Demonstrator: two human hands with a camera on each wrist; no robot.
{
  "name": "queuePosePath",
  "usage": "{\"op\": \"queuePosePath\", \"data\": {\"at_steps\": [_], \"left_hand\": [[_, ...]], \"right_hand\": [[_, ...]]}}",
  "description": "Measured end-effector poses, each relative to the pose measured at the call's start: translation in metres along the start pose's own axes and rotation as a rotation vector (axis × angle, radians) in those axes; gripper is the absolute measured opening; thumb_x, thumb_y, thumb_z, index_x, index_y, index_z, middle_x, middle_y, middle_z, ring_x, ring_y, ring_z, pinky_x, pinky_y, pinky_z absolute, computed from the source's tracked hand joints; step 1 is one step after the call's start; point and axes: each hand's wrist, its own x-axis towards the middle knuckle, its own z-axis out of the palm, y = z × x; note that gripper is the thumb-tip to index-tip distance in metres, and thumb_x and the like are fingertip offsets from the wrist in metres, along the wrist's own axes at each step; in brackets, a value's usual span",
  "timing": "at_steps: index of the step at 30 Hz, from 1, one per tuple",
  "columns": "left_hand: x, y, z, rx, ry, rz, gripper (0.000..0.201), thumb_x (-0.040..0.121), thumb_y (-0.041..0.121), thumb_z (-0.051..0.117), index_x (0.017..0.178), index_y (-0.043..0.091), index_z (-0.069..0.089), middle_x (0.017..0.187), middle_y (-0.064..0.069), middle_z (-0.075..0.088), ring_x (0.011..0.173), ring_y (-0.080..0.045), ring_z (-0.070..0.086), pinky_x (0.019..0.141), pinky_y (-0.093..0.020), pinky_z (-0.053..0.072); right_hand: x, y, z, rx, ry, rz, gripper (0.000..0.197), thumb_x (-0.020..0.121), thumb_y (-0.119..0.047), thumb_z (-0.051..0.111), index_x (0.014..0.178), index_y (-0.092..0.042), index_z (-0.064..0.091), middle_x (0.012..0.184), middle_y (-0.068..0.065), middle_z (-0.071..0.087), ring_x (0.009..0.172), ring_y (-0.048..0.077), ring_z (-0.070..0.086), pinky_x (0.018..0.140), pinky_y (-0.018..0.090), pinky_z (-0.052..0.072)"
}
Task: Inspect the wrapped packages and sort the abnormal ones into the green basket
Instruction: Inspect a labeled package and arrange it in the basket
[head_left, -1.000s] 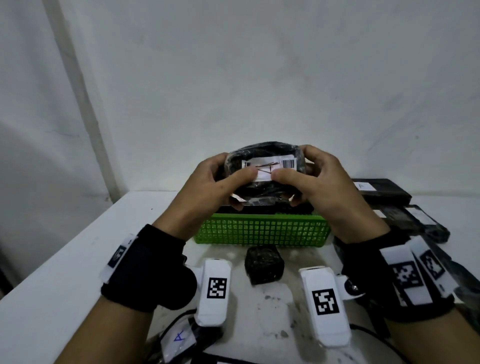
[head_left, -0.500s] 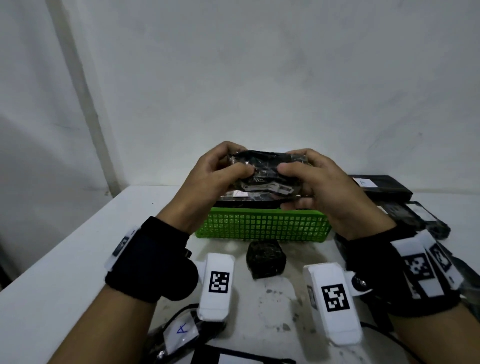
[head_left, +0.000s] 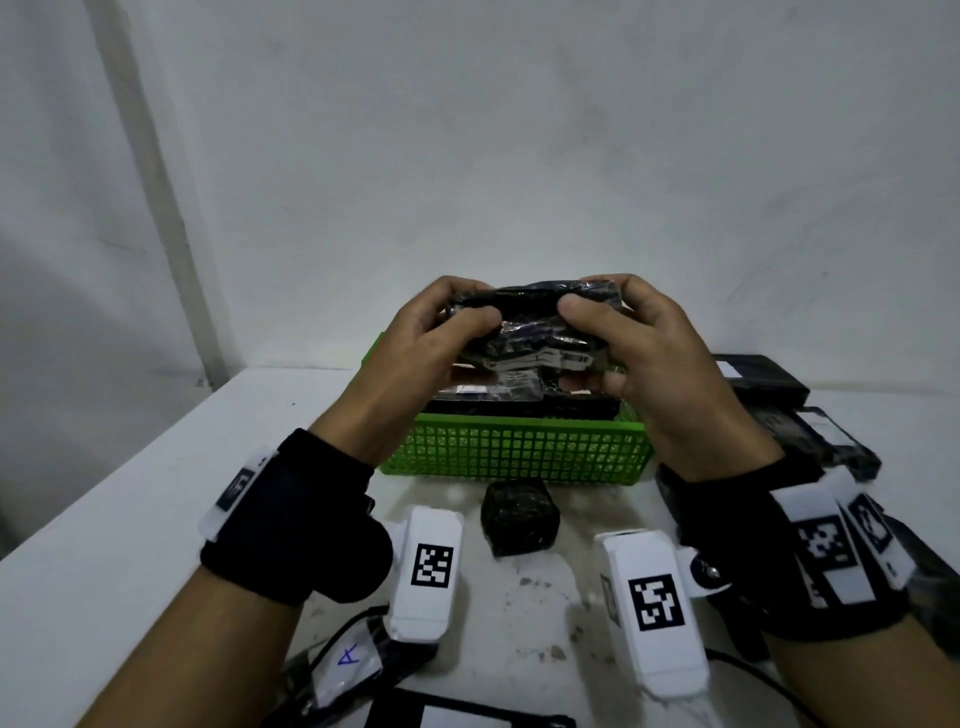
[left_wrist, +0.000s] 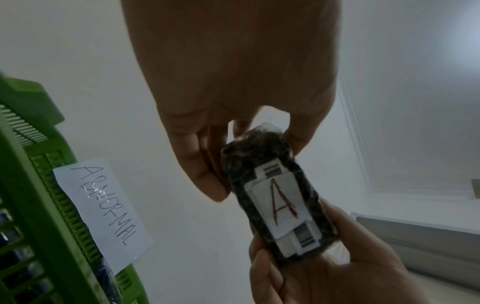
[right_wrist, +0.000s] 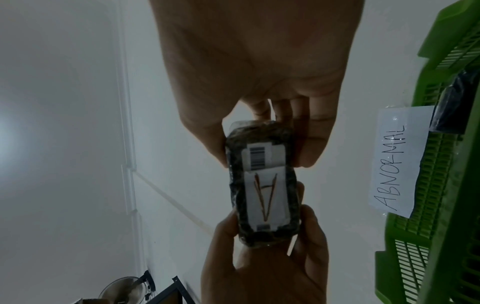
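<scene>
Both hands, the left hand (head_left: 441, 338) and the right hand (head_left: 644, 353), grasping the package (head_left: 530, 332) above the basket (head_left: 514, 447), have tilted its "A" label away, so it probably goes in there.

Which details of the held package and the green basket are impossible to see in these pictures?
- Held package, head view: label faces away; both hands cover its ends.
- Barcode, right wrist view: too blurred to read.
- Green basket, head view: contents mostly hidden behind the left hand and right hand.
</scene>
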Motion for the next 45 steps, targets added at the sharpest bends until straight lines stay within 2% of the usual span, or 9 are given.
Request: {"op": "queuePosePath", "data": {"at_steps": [6, 12, 15, 19, 26, 32, 36, 40, 45], "left_hand": [[-0.004, -0.004, -0.004, 0.093, -0.039, 0.088, 0.044, 0.088, 0.004, 0.071, 0.125, 0.024, 0.057, 0.107, 0.000, 0.070, 0.095, -0.016, 0.070, 0.085, -0.035, 0.058], [-0.004, -0.006, 0.004, 0.019, -0.083, -0.004, 0.045, 0.090, 0.037, 0.063, 0.131, 0.021, 0.055, 0.121, -0.005, 0.071, 0.112, -0.020, 0.069, 0.093, -0.037, 0.056], [-0.004, -0.008, 0.008, 0.036, -0.049, -0.004, 0.035, 0.092, 0.027, 0.068, 0.119, 0.007, 0.058, 0.106, -0.010, 0.075, 0.099, -0.024, 0.073, 0.083, -0.040, 0.059], [-0.003, -0.010, 0.007, 0.086, -0.015, 0.052, 0.016, 0.089, 0.011, 0.071, 0.097, 0.017, 0.058, 0.082, 0.000, 0.074, 0.077, -0.021, 0.072, 0.074, -0.038, 0.059], [-0.008, -0.006, 0.004, 0.213, -0.001, 0.165, 0.038, 0.078, 0.030, 0.072, 0.112, 0.035, 0.056, 0.104, 0.006, 0.070, 0.095, -0.025, 0.073, 0.088, -0.056, 0.057], [-0.007, -0.003, 0.007, 0.087, -0.026, 0.141, 0.037, 0.087, 0.040, 0.065, 0.120, 0.031, 0.054, 0.112, 0.000, 0.067, 0.098, -0.017, 0.071, 0.087, -0.040, 0.058], [-0.006, -0.005, 0.003, 0.152, 0.011, 0.103, 0.042, 0.070, 0.044, 0.075, 0.108, 0.033, 0.061, 0.100, -0.003, 0.072, 0.082, -0.015, 0.072, 0.078, -0.034, 0.057], [-0.006, -0.004, 0.003, 0.096, 0.028, 0.144, 0.031, 0.084, 0.005, 0.075, 0.110, 0.015, 0.061, 0.091, -0.009, 0.070, 0.071, -0.013, 0.069, 0.069, -0.027, 0.055], [-0.007, -0.006, 0.003, 0.128, 0.036, 0.144, 0.039, 0.077, 0.017, 0.072, 0.113, 0.021, 0.059, 0.104, -0.005, 0.072, 0.082, -0.019, 0.073, 0.073, -0.039, 0.062]], "right_hand": [[-0.001, 0.003, -0.002, 0.039, -0.036, 0.174, 0.046, 0.076, -0.055, 0.072, 0.105, -0.020, 0.067, 0.101, -0.002, 0.075, 0.093, 0.017, 0.076, 0.067, 0.039, 0.062], [0.008, 0.007, -0.009, 0.081, 0.062, 0.011, 0.024, 0.081, -0.008, 0.077, 0.100, -0.016, 0.066, 0.092, 0.004, 0.073, 0.085, 0.021, 0.073, 0.072, 0.040, 0.060], [0.004, 0.006, -0.006, -0.009, 0.044, -0.116, 0.024, 0.081, 0.004, 0.073, 0.091, -0.017, 0.065, 0.080, 0.001, 0.070, 0.075, 0.015, 0.069, 0.066, 0.029, 0.057], [0.000, 0.008, 0.001, -0.110, 0.083, -0.221, 0.028, 0.081, 0.006, 0.072, 0.090, -0.020, 0.064, 0.078, -0.002, 0.068, 0.070, 0.010, 0.067, 0.062, 0.025, 0.056], [0.002, 0.011, -0.001, -0.149, 0.041, 0.035, 0.043, 0.074, -0.062, 0.074, 0.107, -0.037, 0.065, 0.109, -0.011, 0.072, 0.101, 0.013, 0.073, 0.078, 0.043, 0.063], [0.002, 0.007, 0.000, 0.006, 0.052, -0.062, 0.019, 0.084, -0.014, 0.076, 0.100, -0.020, 0.067, 0.093, -0.003, 0.071, 0.086, 0.016, 0.072, 0.077, 0.037, 0.060], [0.001, 0.005, -0.003, -0.008, 0.009, -0.160, 0.026, 0.080, 0.005, 0.073, 0.088, -0.019, 0.065, 0.111, -0.001, 0.070, 0.088, 0.009, 0.070, 0.074, 0.027, 0.057], [-0.001, 0.007, -0.001, -0.128, 0.017, -0.175, 0.034, 0.077, 0.010, 0.074, 0.100, -0.014, 0.065, 0.109, 0.008, 0.073, 0.084, 0.015, 0.072, 0.075, 0.032, 0.062], [-0.001, 0.011, 0.002, -0.158, 0.032, -0.260, 0.038, 0.076, 0.013, 0.072, 0.102, -0.011, 0.059, 0.105, 0.005, 0.076, 0.095, 0.021, 0.075, 0.079, 0.037, 0.062]]}}
